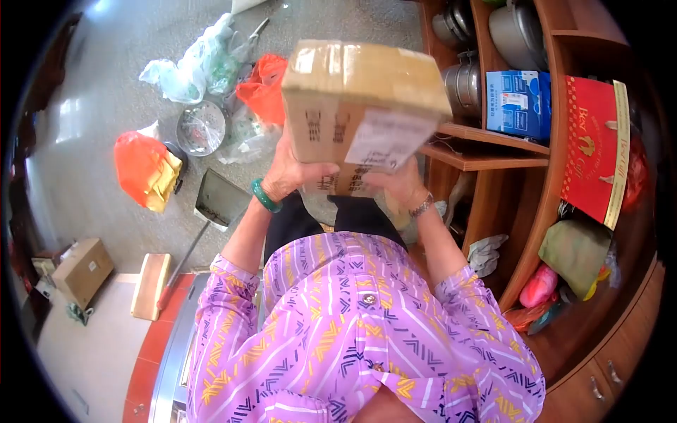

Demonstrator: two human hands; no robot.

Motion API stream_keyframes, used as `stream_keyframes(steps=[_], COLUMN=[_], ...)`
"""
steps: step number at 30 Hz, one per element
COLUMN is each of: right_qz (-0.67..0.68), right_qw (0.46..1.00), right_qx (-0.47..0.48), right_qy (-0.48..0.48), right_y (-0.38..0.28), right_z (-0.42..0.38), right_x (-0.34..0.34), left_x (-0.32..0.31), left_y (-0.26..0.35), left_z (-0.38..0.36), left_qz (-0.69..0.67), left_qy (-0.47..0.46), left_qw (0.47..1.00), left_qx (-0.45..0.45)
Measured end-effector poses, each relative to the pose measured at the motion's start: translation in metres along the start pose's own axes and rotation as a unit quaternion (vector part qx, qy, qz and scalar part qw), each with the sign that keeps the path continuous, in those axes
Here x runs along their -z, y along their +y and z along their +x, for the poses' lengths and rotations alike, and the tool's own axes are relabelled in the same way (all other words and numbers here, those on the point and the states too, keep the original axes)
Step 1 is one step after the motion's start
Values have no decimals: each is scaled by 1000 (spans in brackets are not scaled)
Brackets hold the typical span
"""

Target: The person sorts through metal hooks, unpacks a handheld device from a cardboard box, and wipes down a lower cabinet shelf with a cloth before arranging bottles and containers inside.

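Both hands hold a taped cardboard box [317, 130] up in front of my body, with a white label [391, 137] and dark printing on the side facing me. My left hand [293, 173] grips its lower left side, thumb across the front; a green bangle circles that wrist. On the lower right, my right hand [402, 185] clasps the box, its thumb also on the front face. A metal band is around the right wrist. The fingers behind the box are hidden.
On the right, wooden shelves [479, 161] carry metal pots [518, 39], a blue box [518, 106] and a red gift bag [592, 148]. Plastic bags [190, 67], a round metal pan [201, 128] and a dustpan [224, 197] lie on the floor at left.
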State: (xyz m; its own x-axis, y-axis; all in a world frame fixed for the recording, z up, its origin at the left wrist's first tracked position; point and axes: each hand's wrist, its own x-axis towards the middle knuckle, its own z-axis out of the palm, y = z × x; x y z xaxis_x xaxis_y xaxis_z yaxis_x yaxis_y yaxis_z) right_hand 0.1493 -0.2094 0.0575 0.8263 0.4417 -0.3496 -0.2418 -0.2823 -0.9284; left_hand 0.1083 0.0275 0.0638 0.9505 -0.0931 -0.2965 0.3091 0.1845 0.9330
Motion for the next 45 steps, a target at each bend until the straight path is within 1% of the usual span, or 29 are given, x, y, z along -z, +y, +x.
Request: stream_keyframes(steps=[1,2,3,5,7,10,12,14,15,17,18,19,20,21,23,24,26,27,29,31,33,34,35,37,41,44,45], right_qz=[-9,-8,-8,13,25,78,79,81,71,60,-10,-80,5,5,96,98,-21,-19,-30,-10,28,8,10,49,73,43,-10], right_qw=[1000,1000,1000,999,998,995,995,995,995,996,994,986,995,995,991,991,994,994,995,994,993,992,992,987,983,986,980], right_qx=[-1,7,10,3,23,3,-5,-11,-12,-10,21,52,20,24,48,50,71,72,77,94,103,111,113,140,149,127,137], right_qy=[-1,18,23,29,47,54,57,59,63,72,106,140,99,100,80,79,85,85,59,58,41,58,58,62,73,96,142], right_y=[-10,-23,-31,-43,-53,-63,-69,-75,-76,-81,-82,-84,-77,-81,-89,-93,-98,-105,-125,-140,-143,-141,-142,-139,-127,-129,-130], right_z=[1,1,1,2,1,-4,-6,-7,-10,-9,-9,-7,-1,1,0,3,3,2,-1,-3,0,3,5,5,18,17,20], right_x=[2,-1,-2,-3,-6,-6,-7,-10,-7,-12,-15,-16,-15,-15,-12,-15,-17,-18,-18,-33,-46,-51,-58,-61,-65,-58,-56], left_x=[-4,-3,-2,-1,-3,-8,-7,-1,-3,7,6,6,7,8,4,8,10,16,30,44,53,57,60,50,51,55,58], left_y=[6,10,12,16,21,34,46,60,56,32,29,26,24,26,31,32,32,30,25,29,25,22,20,28,35,28,25], left_z=[0,1,3,8,11,9,8,8,10,14,13,12,13,11,6,4,2,3,6,6,5,5,5,2,-6,0,0], left_qz=[-7,-17,-16,-65,-81,-102,-108,-59,-54,-119,-116,-161,-207,-205,-243,-241,-253,-251,-340,-347,-394,-418,-415,-432,-450,-442,-444], left_qy=[22,26,21,7,11,13,5,-62,-65,-17,-21,17,55,54,50,50,61,60,-2,9,-18,-41,-41,-41,-54,-73,-69], left_qw=[1000,999,999,995,993,990,989,992,992,991,991,986,976,977,969,969,965,966,939,936,917,904,905,898,889,890,889], left_qx=[-13,-38,-41,-75,-86,-97,-101,-92,-98,-56,-59,-45,-32,-35,-14,-14,4,4,54,51,66,82,82,79,68,79,87])
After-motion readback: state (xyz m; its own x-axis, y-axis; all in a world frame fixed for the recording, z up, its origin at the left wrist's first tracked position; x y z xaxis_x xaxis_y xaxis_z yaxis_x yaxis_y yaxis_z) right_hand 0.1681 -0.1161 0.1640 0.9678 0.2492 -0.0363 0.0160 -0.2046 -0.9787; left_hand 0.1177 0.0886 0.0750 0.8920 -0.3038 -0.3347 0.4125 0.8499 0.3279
